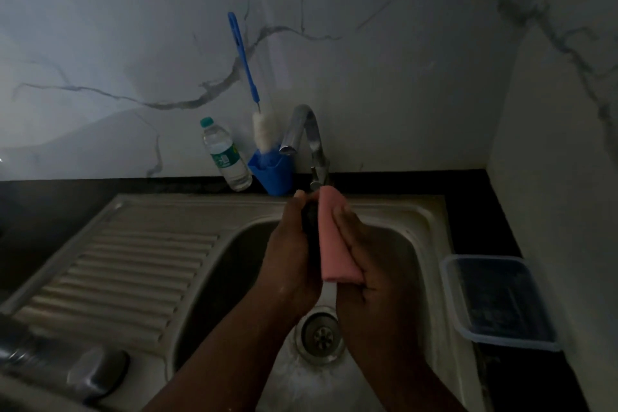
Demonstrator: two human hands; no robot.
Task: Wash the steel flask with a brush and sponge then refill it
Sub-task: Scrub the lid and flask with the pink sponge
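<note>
Two bare forearms come up from the bottom edge, no sleeves anywhere along them, no watch, no bangle at either wrist. The left hand [294, 254] shows no ring and no glove; same story on the right hand [374, 264], with short, plain nails.

I am looking down into a dim kitchen corner. White marble wall [368, 43] with dark grey veins rises behind and to the right. A black counter [475, 211] holds a steel sink [431, 244] with a ridged draining board [127, 264] on its left. A curved tap [306, 134] stands at the back. A clear plastic box [495, 298] sits on the counter to the right of the sink.
</note>
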